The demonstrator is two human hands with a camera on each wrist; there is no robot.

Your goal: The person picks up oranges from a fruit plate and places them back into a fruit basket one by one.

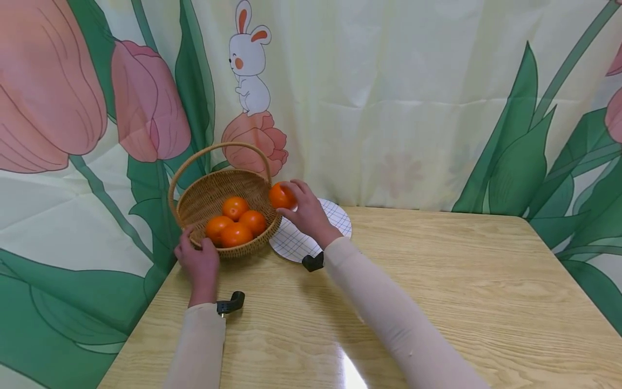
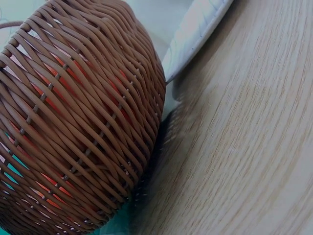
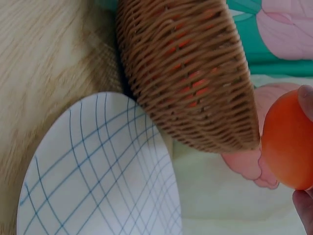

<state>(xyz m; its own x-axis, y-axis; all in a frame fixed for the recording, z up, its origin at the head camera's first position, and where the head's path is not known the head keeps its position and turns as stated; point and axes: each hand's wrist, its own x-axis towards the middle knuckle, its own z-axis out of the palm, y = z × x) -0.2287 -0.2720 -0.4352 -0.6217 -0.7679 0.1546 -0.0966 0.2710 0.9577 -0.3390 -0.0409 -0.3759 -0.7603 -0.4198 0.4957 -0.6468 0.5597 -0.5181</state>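
Note:
A wicker basket point(image 1: 204, 197) with a tall arched handle stands at the table's far left, leaning so its mouth faces me. Several round, smooth oranges point(image 1: 236, 234) lie inside it. My left hand point(image 1: 199, 262) grips the basket's near left rim; the left wrist view shows the woven side point(image 2: 83, 112) but not the hand. Just off the basket's right rim, my right hand point(image 1: 308, 212) holds one orange point(image 1: 282, 195) between thumb and fingers. That same orange point(image 3: 288, 142) appears at the right edge of the right wrist view, level with the rim.
A round white plate point(image 1: 293, 243) with blue grid lines lies right of the basket, partly under my right forearm. The wooden table point(image 1: 437, 281) stretches to the right. Behind it hangs a curtain point(image 1: 389, 108) printed with tulips and a rabbit.

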